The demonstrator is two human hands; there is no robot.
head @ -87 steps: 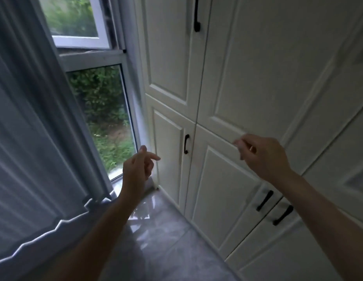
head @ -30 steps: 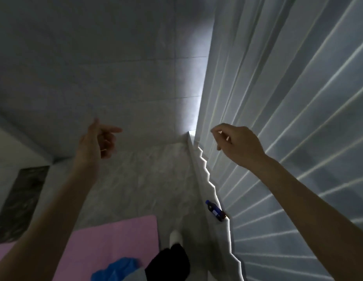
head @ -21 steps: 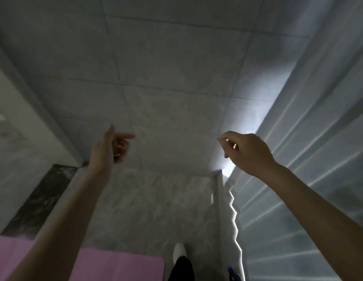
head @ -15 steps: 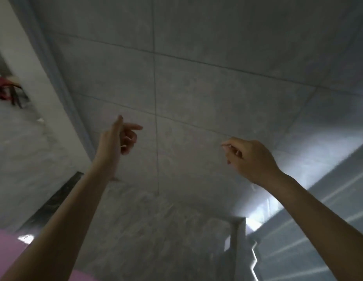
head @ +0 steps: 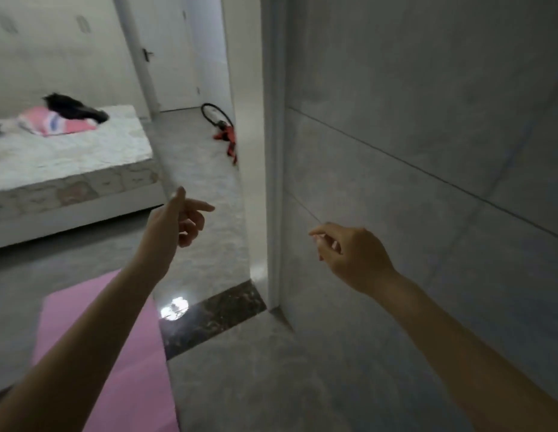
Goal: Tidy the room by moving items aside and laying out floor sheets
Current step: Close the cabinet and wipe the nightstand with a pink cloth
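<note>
Both arms are raised in front of the person, bare to the elbow. The left hand (head: 181,222) hangs in the air with the forefinger pointing right, the thumb upright and the other fingers loosely curled; its grip is slack and holds nothing. The right hand (head: 352,254) is turned knuckles up, its fingers bent inward toward the thumb. Nothing can be made out between them, and whether that grip is closed cannot be told from this angle.

The task's pink floor sheet (head: 115,353) lies flat on the floor at lower left, beneath the left forearm. It is smooth, matte and rectangular, with one straight edge running beside a dark speckled stone threshold (head: 215,316) that is polished and carries a bright glare spot.

The floor (head: 271,369) is grey, marbled and glossy. To the right stands a wall (head: 427,151) of large grey tiles with thin joints, ending at a white door frame (head: 276,151).

Through the opening, a low bed (head: 68,157) carries a pale quilted mattress with a pink pillow (head: 53,123) and a dark, soft heap (head: 75,109) on it. Farther back a red object (head: 226,137) with a black hoop lies on the floor; it is too blurred to identify. A white door (head: 165,51) stands behind it.
</note>
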